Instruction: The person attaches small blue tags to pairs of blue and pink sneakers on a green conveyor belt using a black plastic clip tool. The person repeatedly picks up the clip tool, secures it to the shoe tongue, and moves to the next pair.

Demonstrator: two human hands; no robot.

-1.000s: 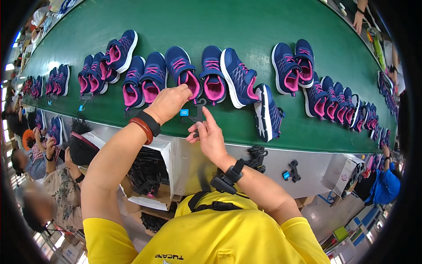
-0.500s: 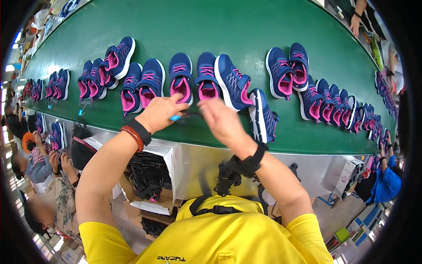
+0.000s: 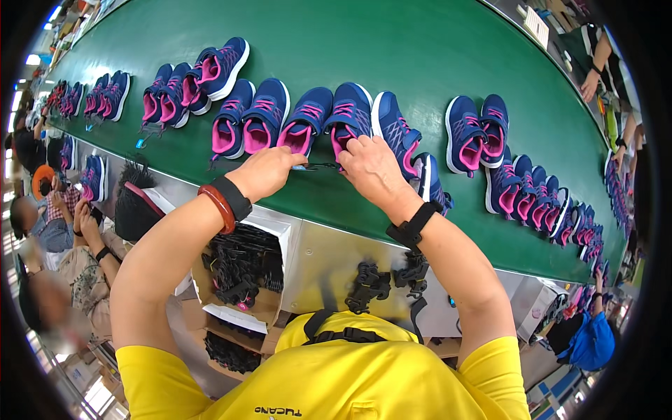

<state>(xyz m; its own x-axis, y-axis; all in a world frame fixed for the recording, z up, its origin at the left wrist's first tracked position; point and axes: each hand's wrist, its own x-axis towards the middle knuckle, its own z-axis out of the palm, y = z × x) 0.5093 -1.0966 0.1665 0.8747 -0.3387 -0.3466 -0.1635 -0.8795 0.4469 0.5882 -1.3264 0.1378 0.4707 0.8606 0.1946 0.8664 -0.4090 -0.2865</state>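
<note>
A navy sneaker with pink lining [image 3: 306, 119] and its mate [image 3: 348, 112] stand side by side on the green table, heels toward me. At their heels a small black plastic shoe hanger [image 3: 322, 166] spans the space between my hands. My left hand [image 3: 266, 173] is closed on the hanger's left end, beside a bit of blue, close to the left sneaker's heel. Closed at the heel of the right sneaker is my right hand [image 3: 378, 168], next to the hanger's other end. Its fingers partly hide that heel and the hanger's tip.
Several matching sneakers line the green table [image 3: 336, 42] on both sides. One sneaker [image 3: 432, 182] lies tipped by my right wrist. Below the table edge, an open box [image 3: 283, 245] holds black hangers, and more black hangers [image 3: 367, 283] hang nearby. Other people work at left and right.
My right hand has moved in to the right sneaker's heel and closed there. The left sneaker has turned and now leans closer to its mate. The whole view has shifted slightly.
</note>
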